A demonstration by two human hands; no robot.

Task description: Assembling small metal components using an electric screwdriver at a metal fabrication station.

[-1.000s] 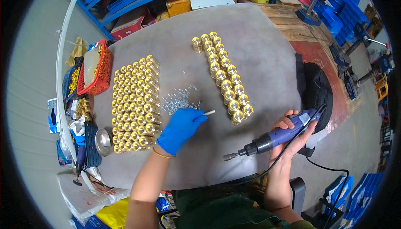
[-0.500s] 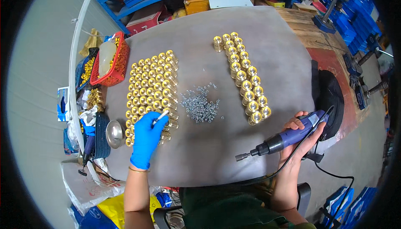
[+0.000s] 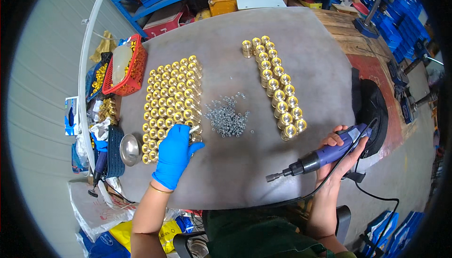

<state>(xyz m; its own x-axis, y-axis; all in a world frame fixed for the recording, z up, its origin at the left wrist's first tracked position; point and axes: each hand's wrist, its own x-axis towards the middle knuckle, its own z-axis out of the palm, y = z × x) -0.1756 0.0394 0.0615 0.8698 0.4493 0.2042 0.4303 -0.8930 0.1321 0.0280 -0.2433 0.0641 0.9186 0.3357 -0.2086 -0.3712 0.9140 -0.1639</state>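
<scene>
"What are your hands holding?"

"One thing each. My left hand [image 3: 175, 150], in a blue glove, has its fingers curled around one slim white stick [image 3: 194, 129], thumb out to the side. My bare right hand [image 3: 333, 166] wraps one purple-and-black corded electric screwdriver [image 3: 314, 161], its tip pointing left above the grey tabletop [image 3: 249, 178]."

"How many brass pieces?"

"On my right, twenty-one gold-coloured hollow brass cylinders [image 3: 279, 95], all upright: two columns of ten, and one beside their far end. On my left stands a tight block of dozens more; my glove hides some, so I can't give a full count. The stick is over that block's near right part. Whether it touches a cylinder, I can't tell."

"And between them?"

"One heap of small silver metal nuts [image 3: 228, 119], too many to count."

"Anything on the left?"

"One round steel bowl [image 3: 130, 150] and one red plastic basket [image 3: 127, 87]."
</scene>
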